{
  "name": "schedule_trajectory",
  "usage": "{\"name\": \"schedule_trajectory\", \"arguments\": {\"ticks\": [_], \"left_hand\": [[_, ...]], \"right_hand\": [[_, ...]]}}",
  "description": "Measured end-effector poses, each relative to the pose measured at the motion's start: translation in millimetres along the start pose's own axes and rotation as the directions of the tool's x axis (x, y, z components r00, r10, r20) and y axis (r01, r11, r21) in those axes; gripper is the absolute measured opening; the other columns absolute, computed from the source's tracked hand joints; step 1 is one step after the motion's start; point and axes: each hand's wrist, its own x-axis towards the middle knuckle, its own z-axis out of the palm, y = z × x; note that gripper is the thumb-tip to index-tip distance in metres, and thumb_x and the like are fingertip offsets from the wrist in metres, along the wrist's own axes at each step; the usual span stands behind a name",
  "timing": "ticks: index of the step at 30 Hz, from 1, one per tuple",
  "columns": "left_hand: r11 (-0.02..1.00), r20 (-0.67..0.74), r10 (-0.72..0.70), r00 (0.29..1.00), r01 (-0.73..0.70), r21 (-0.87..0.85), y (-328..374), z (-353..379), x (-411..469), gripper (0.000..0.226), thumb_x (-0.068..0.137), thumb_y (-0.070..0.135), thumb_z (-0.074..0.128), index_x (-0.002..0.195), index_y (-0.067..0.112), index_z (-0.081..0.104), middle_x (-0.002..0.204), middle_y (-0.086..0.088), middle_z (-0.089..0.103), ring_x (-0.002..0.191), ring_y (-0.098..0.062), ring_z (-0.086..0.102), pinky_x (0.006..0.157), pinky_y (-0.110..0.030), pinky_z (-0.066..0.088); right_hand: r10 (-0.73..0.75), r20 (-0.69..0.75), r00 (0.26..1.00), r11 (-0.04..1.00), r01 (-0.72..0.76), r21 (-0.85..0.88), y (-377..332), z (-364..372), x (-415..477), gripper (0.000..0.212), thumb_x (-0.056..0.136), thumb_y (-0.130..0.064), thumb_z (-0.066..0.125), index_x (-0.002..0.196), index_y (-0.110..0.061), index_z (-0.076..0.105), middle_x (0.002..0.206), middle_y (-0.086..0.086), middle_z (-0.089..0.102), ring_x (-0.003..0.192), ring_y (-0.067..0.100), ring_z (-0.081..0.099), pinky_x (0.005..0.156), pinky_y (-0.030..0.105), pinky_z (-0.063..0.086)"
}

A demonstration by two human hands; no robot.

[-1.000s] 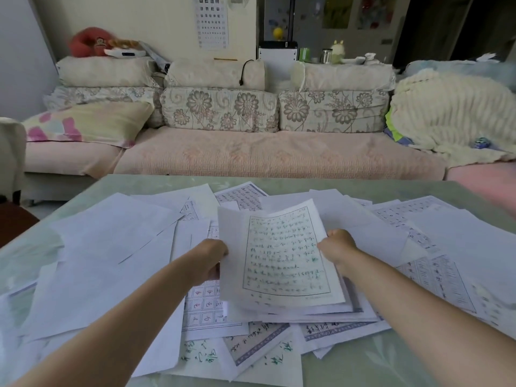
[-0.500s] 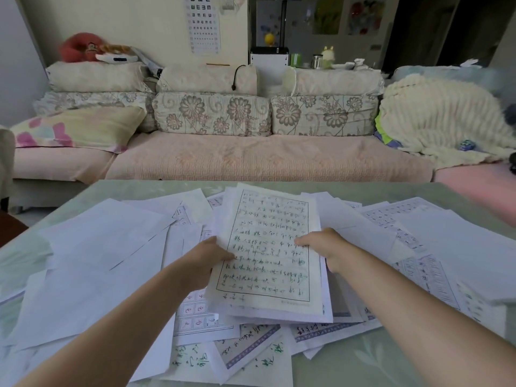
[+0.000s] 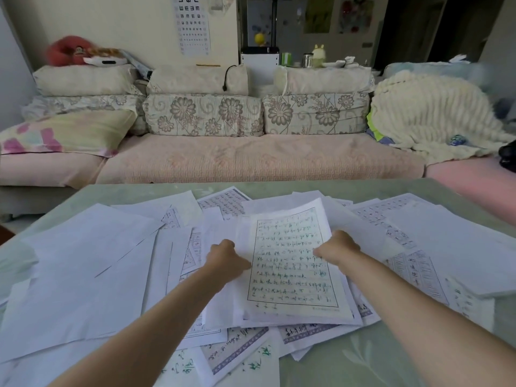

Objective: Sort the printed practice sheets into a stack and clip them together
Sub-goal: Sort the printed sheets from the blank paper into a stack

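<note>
My left hand [image 3: 227,254] and right hand [image 3: 336,247] each grip a side edge of one practice sheet [image 3: 290,263], fingers curled round the paper. The sheet is handwritten in rows and lies face up on a small pile [image 3: 360,317] in the middle of the table [image 3: 363,358]. Its far corner lifts slightly off the pages below.

The risk, as I judge it, is a crease or a slide. If I squeeze both edges inward the page bows, and if I drag it square the pages underneath may shift with it and undo the stack.

Around the pile, loose papers [image 3: 83,261] cover most of the tabletop. They are blank-side-up on my left and gridded on my right, and purple-bordered ones [image 3: 237,350] overlap at the near edge, close enough to slip off. They crowd the pile on every side and leave no bare spot to tap it square. I can see no clip (it may be buried).

Beyond the table are a pink sofa [image 3: 251,160], a cream blanket [image 3: 427,115] and an eye chart [image 3: 194,23] on the wall.
</note>
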Motion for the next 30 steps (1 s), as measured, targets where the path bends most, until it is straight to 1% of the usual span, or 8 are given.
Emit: {"name": "schedule_trajectory", "arguments": {"ticks": [4,8,10,15,17,20,26,30], "left_hand": [[0.973,0.012,-0.081,0.997,0.082,-0.217,7,1,8,0.073,0.086,0.02,0.072,0.146,0.01,0.033,0.133,-0.011,0.046,0.112,-0.028,0.051,0.082,-0.036,0.047],[0.958,0.013,-0.135,0.991,0.134,-0.253,7,2,15,0.067,0.085,0.015,0.073,0.14,0.007,0.037,0.096,-0.008,0.051,0.072,-0.017,0.048,0.061,-0.029,0.042],[0.944,0.034,-0.153,0.988,0.156,-0.289,4,2,19,0.063,0.084,0.01,0.074,0.135,0.006,0.039,0.086,-0.01,0.052,0.067,-0.02,0.046,0.061,-0.031,0.042],[0.958,0.058,-0.134,0.989,0.144,-0.248,1,2,22,0.033,0.082,0.012,0.076,0.083,0.011,0.043,0.081,-0.014,0.056,0.07,-0.026,0.052,0.068,-0.034,0.048],[0.96,0.072,-0.119,0.99,0.134,-0.248,2,0,20,0.029,0.083,0.015,0.076,0.081,0.01,0.048,0.08,-0.011,0.056,0.069,-0.024,0.053,0.066,-0.032,0.048],[0.932,0.051,-0.043,0.998,0.059,-0.357,5,-5,16,0.028,0.085,0.018,0.074,0.108,0.009,0.06,0.092,-0.008,0.061,0.074,-0.02,0.056,0.068,-0.029,0.049],[0.679,-0.155,0.218,0.964,-0.264,-0.685,45,-31,-4,0.017,0.09,0.014,0.068,0.106,0.012,0.063,0.103,-0.005,0.073,0.097,-0.024,0.07,0.084,-0.041,0.058],[0.561,-0.301,0.351,0.887,-0.457,-0.69,75,-33,-26,0.022,0.092,0.013,0.064,0.113,0.019,0.06,0.104,0.005,0.072,0.092,-0.007,0.07,0.073,-0.024,0.058]], "right_hand": [[0.042,0.104,0.994,0.988,-0.057,0.145,-11,4,6,0.044,0.076,-0.02,0.079,0.108,-0.003,0.054,0.11,0.01,0.06,0.106,0.029,0.057,0.083,0.033,0.049],[0.069,0.136,0.988,0.975,-0.096,0.201,-14,5,11,0.047,0.082,-0.005,0.074,0.124,0.005,0.055,0.126,0.015,0.059,0.115,0.032,0.058,0.085,0.032,0.047],[0.082,0.186,0.979,0.97,-0.121,0.21,-13,5,14,0.05,0.082,-0.001,0.073,0.128,0.005,0.054,0.134,0.018,0.055,0.122,0.035,0.054,0.092,0.035,0.046],[-0.021,0.175,0.984,0.986,-0.009,0.167,-7,7,12,0.045,0.083,-0.002,0.074,0.124,0.002,0.059,0.124,0.016,0.064,0.111,0.032,0.061,0.089,0.035,0.051],[-0.126,0.182,0.975,0.973,0.085,0.217,-7,4,7,0.037,0.085,-0.002,0.072,0.121,-0.003,0.061,0.119,0.011,0.065,0.105,0.027,0.061,0.088,0.034,0.05],[-0.298,0.099,0.949,0.905,0.248,0.344,-9,-11,-7,0.029,0.09,-0.008,0.068,0.117,-0.014,0.063,0.112,0.002,0.067,0.1,0.021,0.063,0.085,0.034,0.051],[-0.506,-0.23,0.831,0.701,0.552,0.451,-26,-61,-39,0.023,0.093,-0.014,0.062,0.113,-0.024,0.061,0.103,-0.01,0.067,0.092,0.002,0.063,0.068,0.019,0.046],[-0.522,-0.397,0.755,0.576,0.655,0.488,-36,-81,-50,0.026,0.091,-0.011,0.063,0.116,-0.017,0.06,0.105,-0.004,0.069,0.092,0.009,0.066,0.076,0.023,0.053]]}}
